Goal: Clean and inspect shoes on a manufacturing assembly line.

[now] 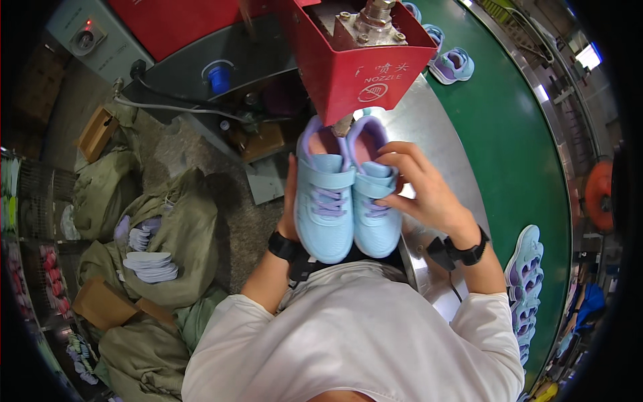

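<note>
Two light blue sneakers with lilac laces and lilac linings are held side by side in front of my body, toes toward me. My left hand (290,201) presses along the outer side of the left sneaker (325,231), its fingers mostly hidden behind the shoe. At the other side, my right hand (425,191) grips the right sneaker (377,234) with thumb and fingers around its strap and collar. Just above the heels, a metal nozzle tip (343,125) points down from a red machine housing (355,74).
A green conveyor belt (495,141) runs along the right, past a metal table edge (442,134). A row of similar sneakers (526,288) lies on it, and more (452,65) stand farther away. Cloth sacks (181,228) holding stacked insoles (151,266) and a cardboard box (110,301) sit at left.
</note>
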{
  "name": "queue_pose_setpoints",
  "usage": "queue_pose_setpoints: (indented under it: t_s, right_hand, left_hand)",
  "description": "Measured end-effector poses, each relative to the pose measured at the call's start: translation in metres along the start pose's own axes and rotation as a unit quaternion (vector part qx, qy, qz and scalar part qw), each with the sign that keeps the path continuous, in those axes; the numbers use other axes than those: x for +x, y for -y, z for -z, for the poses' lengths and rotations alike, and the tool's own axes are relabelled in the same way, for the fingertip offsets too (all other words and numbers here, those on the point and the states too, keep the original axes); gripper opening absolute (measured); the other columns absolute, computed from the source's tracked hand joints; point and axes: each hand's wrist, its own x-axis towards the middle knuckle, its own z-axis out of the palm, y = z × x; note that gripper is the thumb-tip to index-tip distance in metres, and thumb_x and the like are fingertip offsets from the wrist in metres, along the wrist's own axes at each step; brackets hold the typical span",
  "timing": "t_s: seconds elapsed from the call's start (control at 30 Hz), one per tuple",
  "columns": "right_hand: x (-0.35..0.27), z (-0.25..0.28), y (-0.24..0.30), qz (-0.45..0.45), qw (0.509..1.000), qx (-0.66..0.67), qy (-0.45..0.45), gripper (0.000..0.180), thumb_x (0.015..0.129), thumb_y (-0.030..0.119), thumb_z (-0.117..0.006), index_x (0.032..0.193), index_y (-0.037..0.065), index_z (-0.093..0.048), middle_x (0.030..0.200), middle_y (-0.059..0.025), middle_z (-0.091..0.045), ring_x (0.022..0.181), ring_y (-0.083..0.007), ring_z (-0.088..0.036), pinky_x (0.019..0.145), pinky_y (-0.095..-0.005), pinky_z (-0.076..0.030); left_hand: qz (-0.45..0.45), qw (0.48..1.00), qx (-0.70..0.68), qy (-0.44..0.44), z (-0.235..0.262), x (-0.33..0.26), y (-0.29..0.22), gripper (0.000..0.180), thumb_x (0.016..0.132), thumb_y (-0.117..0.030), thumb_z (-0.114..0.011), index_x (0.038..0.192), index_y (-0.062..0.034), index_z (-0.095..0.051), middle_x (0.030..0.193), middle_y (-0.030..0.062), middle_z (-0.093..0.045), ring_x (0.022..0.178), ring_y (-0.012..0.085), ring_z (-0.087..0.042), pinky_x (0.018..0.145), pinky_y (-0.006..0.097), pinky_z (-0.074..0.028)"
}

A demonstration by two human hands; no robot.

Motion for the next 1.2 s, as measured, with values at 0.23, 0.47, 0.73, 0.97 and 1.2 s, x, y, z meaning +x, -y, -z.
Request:
queue_pose_setpoints:
  t_s: [0.23, 0.47, 0.73, 0.97, 1.2]
  right_hand:
    - [0.031, -0.021, 0.008, 0.054, 0.998, -0.011, -0.04, 0.048, 0.075, 0.005, -0.079, 0.117, 0.003, -0.055, 0.121, -0.0119, -0.051, 0.094, -0.0287, -0.064, 0.076, -0.0352, -0.059]
    - [0.026, -0.013, 0.027, 0.069, 0.997, 0.004, -0.033, 0.049, 0.074, 0.006, -0.08, 0.115, 0.003, -0.055, 0.119, -0.012, -0.052, 0.093, -0.0279, -0.064, 0.075, -0.0344, -0.06]
    - [0.019, -0.006, 0.031, 0.063, 0.998, 0.009, -0.03, 0.047, 0.075, 0.003, -0.08, 0.115, 0.002, -0.055, 0.118, -0.0112, -0.053, 0.088, -0.0222, -0.065, 0.073, -0.0326, -0.058]
    - [0.026, 0.004, -0.011, 0.036, 0.999, -0.002, 0.034, 0.035, 0.086, 0.021, -0.072, 0.115, 0.005, -0.062, 0.11, -0.0111, -0.061, 0.084, -0.0238, -0.064, 0.07, -0.0337, -0.054]
    - [-0.006, 0.029, -0.007, 0.207, 0.906, -0.364, 0.055, 0.029, 0.077, 0.013, -0.062, 0.104, 0.017, -0.07, 0.103, 0.0038, -0.066, 0.068, -0.0166, -0.055, 0.064, -0.0291, -0.048]
  left_hand:
    - [-0.107, 0.982, 0.068, -0.143, -0.004, -0.004, -0.038, 0.069, 0.1, -0.061, -0.035, 0.143, -0.0073, -0.045, 0.134, 0.0099, -0.058, 0.117, 0.022, -0.06, 0.103, 0.037, -0.047]
    - [-0.113, 0.975, 0.07, -0.181, -0.039, -0.021, -0.035, 0.071, 0.099, -0.063, -0.038, 0.142, -0.0065, -0.045, 0.132, 0.0104, -0.059, 0.111, 0.0223, -0.063, 0.097, 0.037, -0.051]
    - [-0.097, 0.979, 0.023, -0.179, -0.061, -0.025, -0.02, 0.071, 0.099, -0.063, -0.037, 0.141, -0.0064, -0.045, 0.13, 0.0112, -0.06, 0.111, 0.0231, -0.063, 0.098, 0.038, -0.051]
    - [-0.048, 0.99, 0.031, -0.128, -0.018, -0.016, -0.023, 0.065, 0.1, -0.057, -0.042, 0.138, -0.0049, -0.049, 0.128, 0.0117, -0.062, 0.113, 0.0233, -0.063, 0.099, 0.038, -0.05]
    - [0.172, 0.981, 0.018, -0.084, 0.002, 0.023, 0.026, 0.074, 0.1, -0.061, -0.037, 0.146, -0.0034, -0.037, 0.141, 0.015, -0.051, 0.126, 0.0257, -0.053, 0.108, 0.042, -0.042]
